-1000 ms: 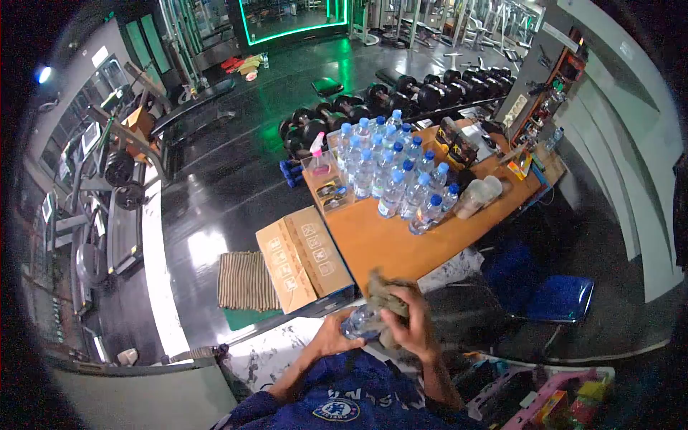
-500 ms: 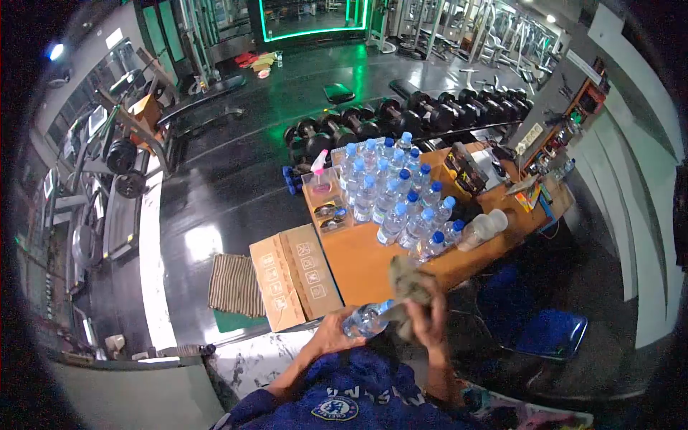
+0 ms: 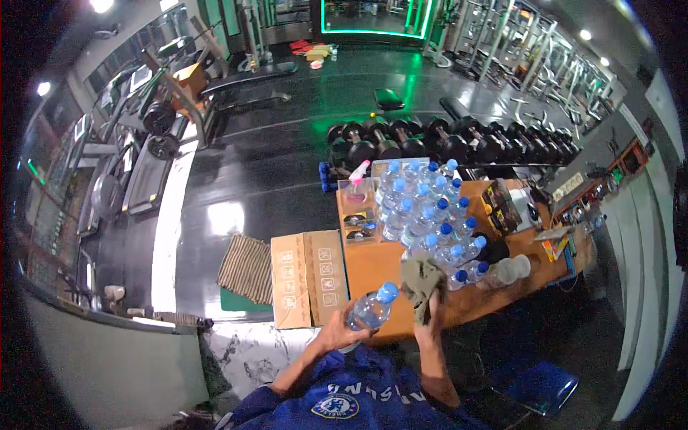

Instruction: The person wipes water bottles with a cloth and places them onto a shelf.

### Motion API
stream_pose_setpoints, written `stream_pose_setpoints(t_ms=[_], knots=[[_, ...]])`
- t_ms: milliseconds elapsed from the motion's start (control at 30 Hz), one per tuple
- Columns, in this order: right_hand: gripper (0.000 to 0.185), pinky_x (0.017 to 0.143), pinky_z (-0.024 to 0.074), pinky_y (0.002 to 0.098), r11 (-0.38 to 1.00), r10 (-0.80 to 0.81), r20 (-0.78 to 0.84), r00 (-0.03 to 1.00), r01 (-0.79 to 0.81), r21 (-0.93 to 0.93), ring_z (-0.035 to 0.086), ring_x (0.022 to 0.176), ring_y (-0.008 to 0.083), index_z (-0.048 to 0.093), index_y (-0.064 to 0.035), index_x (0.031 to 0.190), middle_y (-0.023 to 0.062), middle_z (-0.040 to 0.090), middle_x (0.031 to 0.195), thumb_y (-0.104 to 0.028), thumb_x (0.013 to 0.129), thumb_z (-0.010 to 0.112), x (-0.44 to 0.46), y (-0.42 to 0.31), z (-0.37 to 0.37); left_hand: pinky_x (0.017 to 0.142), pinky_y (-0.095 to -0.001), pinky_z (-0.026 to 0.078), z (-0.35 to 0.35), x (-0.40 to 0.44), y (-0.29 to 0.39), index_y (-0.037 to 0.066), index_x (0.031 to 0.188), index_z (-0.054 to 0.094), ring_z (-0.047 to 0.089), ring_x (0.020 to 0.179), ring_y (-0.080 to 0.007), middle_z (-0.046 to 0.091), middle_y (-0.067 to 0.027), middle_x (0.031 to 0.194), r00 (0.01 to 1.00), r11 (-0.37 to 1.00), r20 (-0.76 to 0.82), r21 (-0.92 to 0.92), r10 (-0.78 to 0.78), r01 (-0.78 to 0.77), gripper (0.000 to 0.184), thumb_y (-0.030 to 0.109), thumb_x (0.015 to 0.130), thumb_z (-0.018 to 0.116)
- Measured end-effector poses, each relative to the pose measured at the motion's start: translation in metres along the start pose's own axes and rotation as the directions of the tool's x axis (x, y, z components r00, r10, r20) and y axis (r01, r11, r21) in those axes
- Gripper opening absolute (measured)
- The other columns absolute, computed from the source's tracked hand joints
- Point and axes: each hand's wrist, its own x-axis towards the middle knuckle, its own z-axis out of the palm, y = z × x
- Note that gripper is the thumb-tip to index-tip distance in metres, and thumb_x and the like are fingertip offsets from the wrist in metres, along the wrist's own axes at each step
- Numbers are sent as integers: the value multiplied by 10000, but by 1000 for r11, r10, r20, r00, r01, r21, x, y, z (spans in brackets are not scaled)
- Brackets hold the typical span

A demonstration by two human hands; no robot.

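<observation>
My left hand is wrapped round the lower part of a clear plastic water bottle. The bottle leans to the upper right, its light blue cap on. To its right, a crumpled olive-grey cloth is gripped in my right hand, whose fingers are mostly hidden behind it. A small gap separates the cloth from the bottle cap. Beyond the cloth, several water bottles with light and dark blue caps stand close together on the orange-brown table.
A cardboard box sits at the table's left side, beside a striped folded mat. A clear organizer and a spray bottle stand left of the bottles. Clear cups are at the right; a dumbbell rack lies behind.
The cloth has come away from the bottle's cap end and moved up. The bottle has tipped more upright in my left hand. The whole view has shifted as my head turned left.
</observation>
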Motion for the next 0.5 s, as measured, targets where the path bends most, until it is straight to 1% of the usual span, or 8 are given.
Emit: stream_pose_setpoints(t_ms=[67,100,133,233,267,367,400,500], knots=[[319,870,441,331,920,-97,261,961,187,-345,521,1031,217,536,-21,1118,85,530,1105,-133,822,564,6,-20,13,905,-343,450,-4,4,3,-25,1210,495,583,1012,-211,611,-162,1091,992,990,-17,71,125,-123,676,240,647,759],[317,853,443,328,725,-99,439,893,367,-583,525,1003,213,545,-19,1077,92,537,1064,-125,781,586,16,-27,19,882,-345,468,-5,6,8,-21,1203,496,600,986,-216,623,-171,1064,982,977,-15,107,189,-186,654,228,651,743],[316,837,444,325,452,-98,602,792,574,-682,529,974,208,554,-18,1035,99,543,1023,-118,740,608,25,-34,25,886,-352,465,-5,5,16,-22,1208,492,598,990,-226,623,-179,1052,979,964,-29,180,202,-193,666,229,648,752],[357,826,447,377,563,147,491,859,335,-755,587,904,335,554,-12,1053,190,588,943,-223,767,595,40,-33,26,896,-355,458,-8,3,10,-22,1213,491,591,1005,-231,620,-178,1052,957,946,-70,185,283,-266,674,226,646,757],[357,826,443,371,600,268,397,878,171,-782,589,893,321,550,-17,1072,195,595,932,-205,771,585,45,-25,17,898,-356,456,-9,3,11,-19,1212,493,590,1002,-230,621,-169,1054,964,955,-75,175,257,-241,671,229,648,759],[341,804,455,369,536,153,332,931,204,-820,593,839,292,546,-27,1101,168,600,896,-170,792,567,50,5,4,897,-354,454,-13,-1,9,-14,1208,500,588,991,-224,621,-143,1056,985,988,-94,72,142,-136,661,237,657,764],[303,716,481,326,539,182,385,905,235,-809,597,804,210,549,-24,1111,122,607,877,-141,832,529,52,18,-2,893,-352,455,-14,2,1,-13,1206,503,589,984,-221,622,-133,1055,992,996,-93,-9,89,-90,656,242,660,764],[295,644,491,273,695,384,-26,923,-308,-649,596,824,136,544,-30,1128,84,610,891,-135,853,522,34,30,0,883,-356,461,-23,5,-5,-6,1208,507,587,975,-205,620,-106,1056,998,966,-53,-257,-15,1,601,263,723,740]])
